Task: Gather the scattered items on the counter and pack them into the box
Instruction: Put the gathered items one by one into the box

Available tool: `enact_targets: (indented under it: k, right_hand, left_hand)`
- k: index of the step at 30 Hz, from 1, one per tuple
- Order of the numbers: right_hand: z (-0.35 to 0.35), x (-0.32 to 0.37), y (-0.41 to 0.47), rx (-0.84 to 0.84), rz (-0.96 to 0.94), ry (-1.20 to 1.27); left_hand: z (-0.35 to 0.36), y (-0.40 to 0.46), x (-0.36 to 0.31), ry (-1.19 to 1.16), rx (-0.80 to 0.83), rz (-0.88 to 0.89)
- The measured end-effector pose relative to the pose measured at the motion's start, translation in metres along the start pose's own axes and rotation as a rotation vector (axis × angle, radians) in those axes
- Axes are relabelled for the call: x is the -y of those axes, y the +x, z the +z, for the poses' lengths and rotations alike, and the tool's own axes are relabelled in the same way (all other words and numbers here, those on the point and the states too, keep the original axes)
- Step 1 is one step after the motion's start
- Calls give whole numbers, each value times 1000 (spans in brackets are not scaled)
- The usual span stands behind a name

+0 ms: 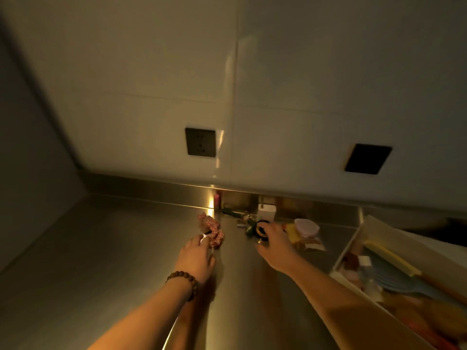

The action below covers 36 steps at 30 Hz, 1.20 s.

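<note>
Both forearms reach forward over the steel bench [106, 248]. Left hand [195, 256] has loosely curled fingers touching the red patterned scrunchie [212, 229], not clearly closed on it. Right hand [274, 245], right of the scrunchie, covers a black ring-shaped item [260, 227]; whether it grips, I cannot tell. I judge this the gathering step. Next, both items must travel to the box [353, 238], far right of the scrunchie.

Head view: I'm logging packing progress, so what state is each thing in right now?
box: open, already holding items
red patterned scrunchie: on the counter, left hand touching it
black and yellow ring: on the counter, right hand reaching over it, grip unclear
pink-lidded item: lying on the counter, unpacked
white block: upright by the wall
</note>
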State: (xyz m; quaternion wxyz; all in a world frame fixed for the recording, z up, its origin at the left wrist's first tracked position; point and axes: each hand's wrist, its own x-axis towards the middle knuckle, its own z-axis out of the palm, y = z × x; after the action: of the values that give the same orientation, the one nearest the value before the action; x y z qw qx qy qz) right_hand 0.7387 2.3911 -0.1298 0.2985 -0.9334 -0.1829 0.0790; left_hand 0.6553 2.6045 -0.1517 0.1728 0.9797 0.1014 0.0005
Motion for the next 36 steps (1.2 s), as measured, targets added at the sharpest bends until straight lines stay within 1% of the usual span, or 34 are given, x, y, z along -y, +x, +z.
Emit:
enact_targets:
  k: [3, 6, 11, 15, 18, 20, 23, 27, 30, 34, 36]
  right_hand:
    - [16, -4, 17, 12, 23, -147]
    - [23, -9, 39, 7, 44, -231]
    - [43, -20, 67, 45, 60, -377]
    - [56, -23, 80, 21, 75, -478]
    - [60, -25, 83, -5, 43, -544]
    - [62, -25, 83, -1, -6, -517]
    - [71, -18, 74, 24, -63, -410]
    - [85, -12, 55, 2, -71, -313]
    - [90, -9, 41, -10, -110, -298]
    - [96, -3, 23, -11, -147, -241]
    - [94, 0, 15, -34, -140, -173]
  left_hand:
    - [-1, 9, 17, -1, 0, -35]
    - [1, 25, 26, -31, 7, -61]
    - [13, 61, 28, -77, 10, -25]
    - [28, 82, 29, -67, 42, -23]
    - [37, 89, 28, -113, 22, -27]
    - [41, 89, 26, -140, 3, -28]
    - [43, 85, 23, -187, -37, 4]
    - [45, 72, 19, -208, -58, 55]
    - [47, 58, 19, -212, -88, 87]
    - [50, 39, 18, -226, -57, 97]
    - [48, 30, 17, -252, -35, 96]
